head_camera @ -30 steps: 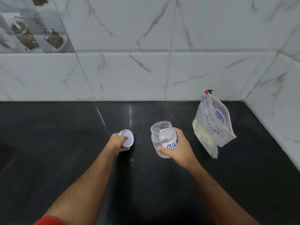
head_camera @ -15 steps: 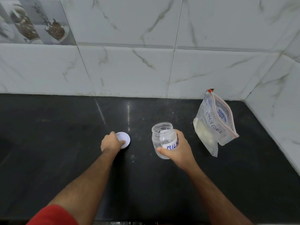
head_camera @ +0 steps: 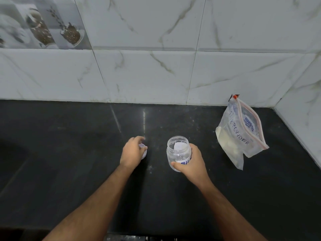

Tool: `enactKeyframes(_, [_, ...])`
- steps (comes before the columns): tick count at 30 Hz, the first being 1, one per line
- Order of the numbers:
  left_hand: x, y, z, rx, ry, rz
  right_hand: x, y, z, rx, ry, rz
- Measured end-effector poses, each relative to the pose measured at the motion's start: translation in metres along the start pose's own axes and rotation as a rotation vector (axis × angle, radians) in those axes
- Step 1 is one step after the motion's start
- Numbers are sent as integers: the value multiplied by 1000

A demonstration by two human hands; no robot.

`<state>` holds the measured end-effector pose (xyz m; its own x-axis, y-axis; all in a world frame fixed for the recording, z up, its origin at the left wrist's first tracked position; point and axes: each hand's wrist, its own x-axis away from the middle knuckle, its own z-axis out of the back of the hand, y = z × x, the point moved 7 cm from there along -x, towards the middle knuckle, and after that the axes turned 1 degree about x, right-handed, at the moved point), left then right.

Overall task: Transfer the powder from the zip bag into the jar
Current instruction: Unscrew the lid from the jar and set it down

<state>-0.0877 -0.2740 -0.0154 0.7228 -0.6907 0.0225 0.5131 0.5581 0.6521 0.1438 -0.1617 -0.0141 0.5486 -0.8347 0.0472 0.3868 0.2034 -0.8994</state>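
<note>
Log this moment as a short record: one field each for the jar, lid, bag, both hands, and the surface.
jar: clear, open, upright on the counter, looks empty, handwritten label
lid: white, on the counter left of the jar, partly under the left hand
bag: zip bag with pale powder at the bottom, propped near the wall corner, untouched
left hand: resting on the lid
right hand: wrapped around the jar
counter: black, glossy

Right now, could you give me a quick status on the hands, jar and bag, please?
Left hand on lid at counter. Right hand gripping open jar. Bag untouched, standing by the corner, powder inside. Nothing between.
</note>
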Motion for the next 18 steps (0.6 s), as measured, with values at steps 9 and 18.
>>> enactKeyframes(9, [5, 21, -27, 402, -232, -22, -38, -10, -42, -35, -85, -18])
enactKeyframes(18, [-11, 14, -15, 407, -207, 23, -68, -21, -68, 51, -170, -16])
